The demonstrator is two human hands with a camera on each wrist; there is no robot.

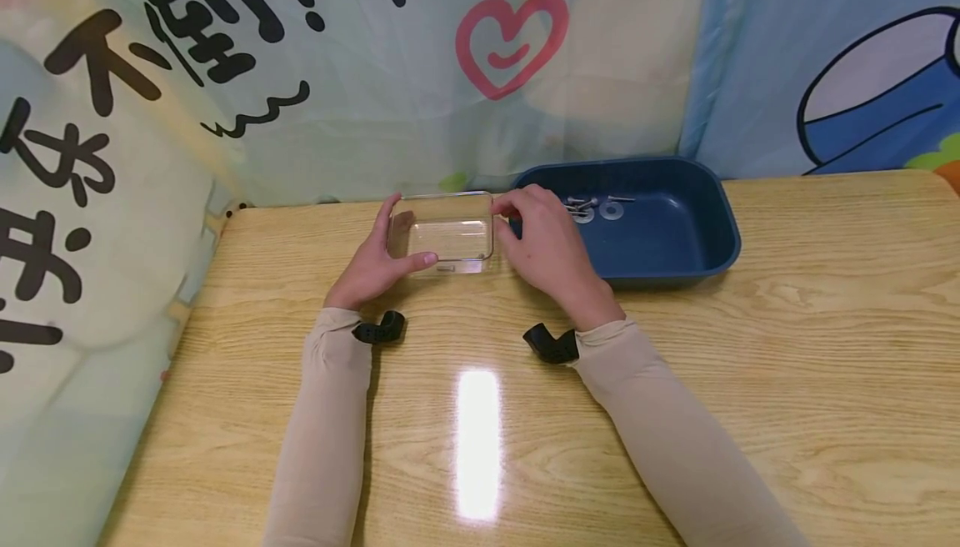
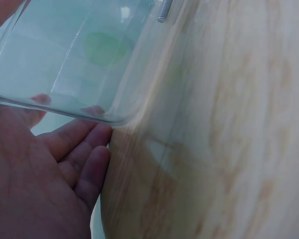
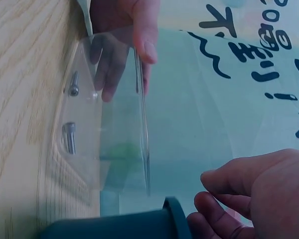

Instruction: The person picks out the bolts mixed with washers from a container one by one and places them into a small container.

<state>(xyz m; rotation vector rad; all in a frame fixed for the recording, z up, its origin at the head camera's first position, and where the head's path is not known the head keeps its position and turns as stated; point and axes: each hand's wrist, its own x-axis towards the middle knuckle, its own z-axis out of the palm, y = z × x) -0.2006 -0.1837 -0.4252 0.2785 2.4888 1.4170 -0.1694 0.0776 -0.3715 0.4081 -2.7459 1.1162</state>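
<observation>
grips clear box in left hand, between thumb and fingers. curls right hand near blue tub; can't tell if pinching.

A wooden table and cartoon-printed cloth suggest a workspace.

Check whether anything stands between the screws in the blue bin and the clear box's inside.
Yes: the left wall of the blue bin, then the right wall of the clear box. The right hand is also between the screws and the box.
</observation>
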